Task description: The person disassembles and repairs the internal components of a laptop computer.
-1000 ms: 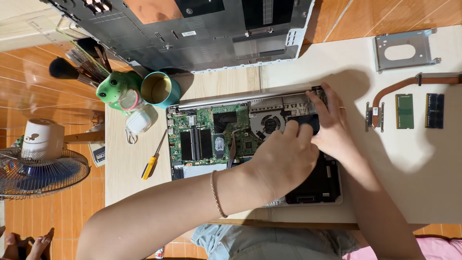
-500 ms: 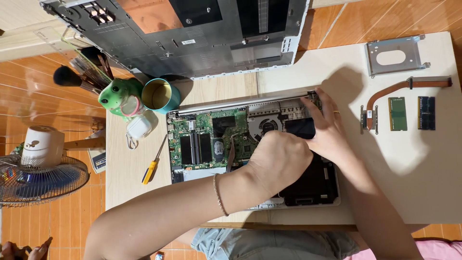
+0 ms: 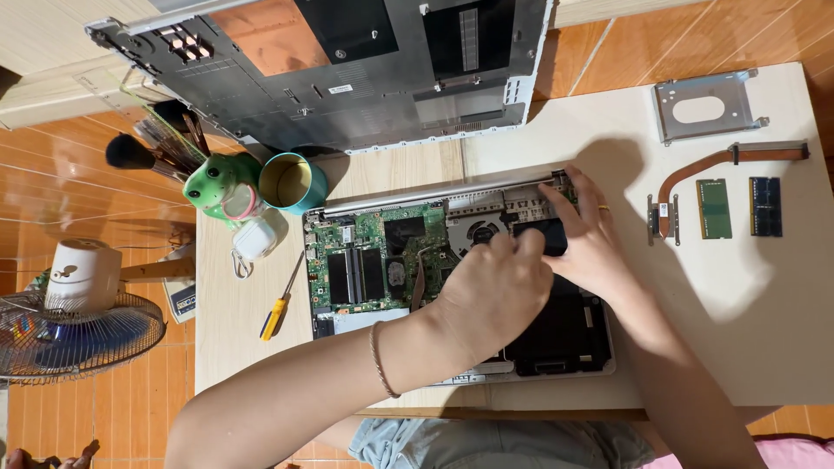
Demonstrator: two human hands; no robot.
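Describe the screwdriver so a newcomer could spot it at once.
Start at the opened laptop in the middle of the pale table. Just off its left edge, below the teal cup, lies the screwdriver. Its yellow handle and thin slanted shaft set it apart from everything nearby.

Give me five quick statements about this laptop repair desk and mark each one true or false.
1. Both hands are on a black part inside the opened laptop. True: left hand and right hand meet at the black part.
2. The yellow-handled screwdriver lies right of the laptop. False: it lies left of it.
3. Two memory modules lie beside the copper heat pipe. True.
4. The teal cup is tipped on its side. False: it stands upright, mouth up.
5. The left wrist is bare. False: it wears a thin bracelet.
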